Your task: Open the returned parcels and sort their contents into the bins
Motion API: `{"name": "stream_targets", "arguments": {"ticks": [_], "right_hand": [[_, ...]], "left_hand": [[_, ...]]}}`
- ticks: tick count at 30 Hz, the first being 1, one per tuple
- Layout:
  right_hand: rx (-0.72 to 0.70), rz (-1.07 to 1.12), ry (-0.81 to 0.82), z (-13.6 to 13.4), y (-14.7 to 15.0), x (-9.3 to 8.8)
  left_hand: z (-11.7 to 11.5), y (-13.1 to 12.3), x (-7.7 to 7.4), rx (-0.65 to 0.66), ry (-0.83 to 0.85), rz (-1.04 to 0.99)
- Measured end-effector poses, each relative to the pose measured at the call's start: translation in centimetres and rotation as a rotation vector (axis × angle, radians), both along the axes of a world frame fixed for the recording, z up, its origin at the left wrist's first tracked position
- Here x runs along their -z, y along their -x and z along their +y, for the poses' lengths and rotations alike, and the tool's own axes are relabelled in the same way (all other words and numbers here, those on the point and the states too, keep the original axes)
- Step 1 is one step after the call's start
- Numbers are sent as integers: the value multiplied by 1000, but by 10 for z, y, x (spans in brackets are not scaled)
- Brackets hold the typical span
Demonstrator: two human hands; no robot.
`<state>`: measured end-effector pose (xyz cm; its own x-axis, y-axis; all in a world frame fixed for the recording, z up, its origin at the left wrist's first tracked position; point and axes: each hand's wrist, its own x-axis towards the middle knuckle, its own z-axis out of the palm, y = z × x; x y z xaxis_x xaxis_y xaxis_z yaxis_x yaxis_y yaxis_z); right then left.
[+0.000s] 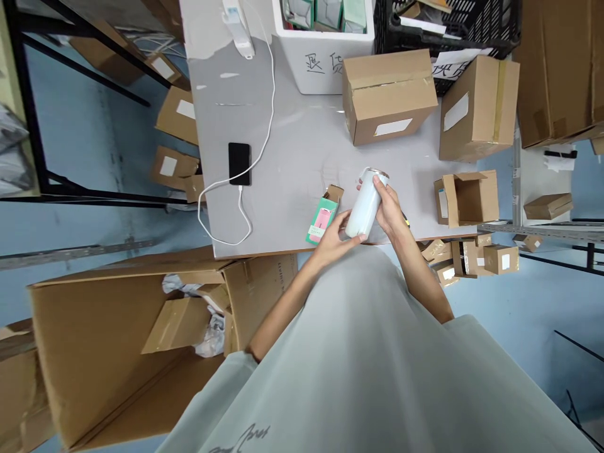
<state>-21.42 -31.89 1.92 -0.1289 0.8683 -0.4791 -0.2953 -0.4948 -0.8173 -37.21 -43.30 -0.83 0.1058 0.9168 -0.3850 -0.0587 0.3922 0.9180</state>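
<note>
A white cylindrical bottle (365,202) is held above the near edge of the grey table (292,145). My left hand (336,236) cups its lower end, fingers curled around it. My right hand (387,204) wraps its side, fingers closed near the top rim. Just left of the bottle, a green and pink product box (322,218) lies on the table with its end flap open.
A black phone (239,163) on a white cable lies to the left. Two closed cardboard boxes (387,94) and a small open carton (467,198) sit to the right and behind. A white bin (325,44) and black crate (448,25) stand at the back. A big open box (132,340) is on the floor at left.
</note>
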Motion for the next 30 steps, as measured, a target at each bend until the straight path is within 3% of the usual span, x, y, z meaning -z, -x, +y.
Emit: {"name": "stream_targets", "arguments": {"ticks": [3,5,9,12,16,25,28,30], "right_hand": [[2,37,22,3,-2,2],[-17,33,29,4,-4,3],[-38,-87,-35,10,-12,7],[-24,-218,-91,15,-21,12],[-60,-308,-16,16,-30,18],[-101,-313,56,19,-43,39],[-67,-316,31,23,-50,40],[-36,-330,18,25,-57,40]], "left_hand": [[6,7,2,68,88,-165],[8,10,5,97,113,-171],[8,10,10,69,53,-16],[9,13,13,65,-7,230],[14,19,19,111,-141,498],[24,26,40,224,-211,526],[40,37,50,113,-97,495],[59,47,61,-23,21,601]]}}
